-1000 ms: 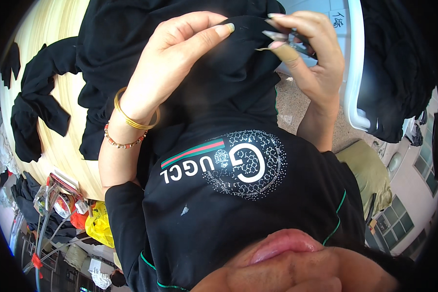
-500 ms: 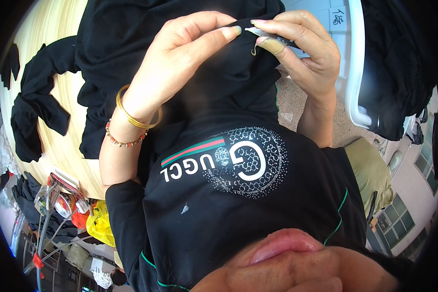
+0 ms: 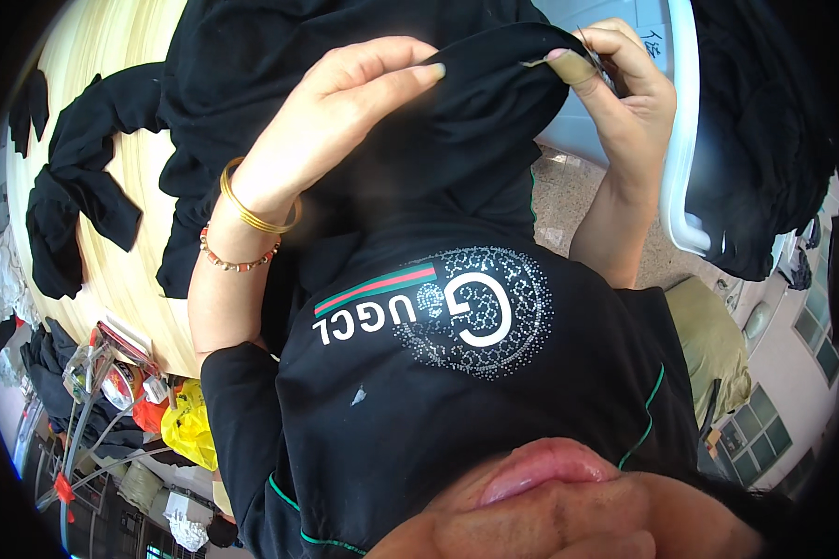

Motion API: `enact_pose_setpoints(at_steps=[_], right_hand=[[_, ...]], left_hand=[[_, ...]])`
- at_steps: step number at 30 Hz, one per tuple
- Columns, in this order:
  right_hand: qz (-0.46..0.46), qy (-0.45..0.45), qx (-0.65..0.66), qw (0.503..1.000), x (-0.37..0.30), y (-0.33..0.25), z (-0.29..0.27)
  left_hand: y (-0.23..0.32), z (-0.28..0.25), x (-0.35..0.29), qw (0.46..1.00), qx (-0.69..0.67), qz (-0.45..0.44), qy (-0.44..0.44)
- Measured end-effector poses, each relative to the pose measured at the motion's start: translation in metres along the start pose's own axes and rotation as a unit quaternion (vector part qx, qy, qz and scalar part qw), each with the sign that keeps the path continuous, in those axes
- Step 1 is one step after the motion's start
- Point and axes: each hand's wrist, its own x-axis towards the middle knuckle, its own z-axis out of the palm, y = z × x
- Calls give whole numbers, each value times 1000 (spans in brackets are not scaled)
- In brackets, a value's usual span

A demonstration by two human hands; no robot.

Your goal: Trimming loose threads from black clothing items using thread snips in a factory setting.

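Observation:
A large piece of black cloth [image 3: 475, 102] lies over my lap and the pale wooden table, its upper edge lifted and stretched between my hands. My left hand [image 3: 340, 107], with gold bangles and a beaded bracelet at the wrist, pinches the cloth between thumb and fingers. At the other end, my right hand [image 3: 629, 88] grips the same edge, with tan tape round its thumb. A short loose strip sticks out beside that thumb tip. Part of a small dark metal tool shows within the right fingers; its kind is mostly hidden.
More black cloth pieces [image 3: 93, 186] lie on the pale wooden table [image 3: 144, 317] at left. On the right stands a pale plastic bin [image 3: 678, 140] with a white rim, dark fabric beyond it. A yellow bag [image 3: 189, 424] and a metal-framed rack [image 3: 89, 419] are at lower left.
My right hand has moved right and taken hold of the cloth edge, drawing it taut. The whitish pointed tip it showed before is now out of sight. My left hand has barely moved.

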Motion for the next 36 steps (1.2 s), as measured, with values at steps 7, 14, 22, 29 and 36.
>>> enact_pose_setpoints(at_steps=[7, 14, 22, 29, 36], right_hand=[[-48, -45, -157, 985, 2, -30, 18], [-139, -130, -152, 970, 6, -34, 29], [-161, -143, -181, 960, 11, -39, 32], [-179, -136, -168, 960, 11, -36, 36], [-116, -29, -89, 989, -2, -34, 0]], left_hand=[[1, -2, 4, 998, 17, 51, 18], [40, 17, -4, 999, 0, 1, 45], [7, 5, 26, 891, 36, 449, -59], [48, 14, -2, 994, 102, -2, 28], [32, -15, -15, 937, 318, 136, -56]])
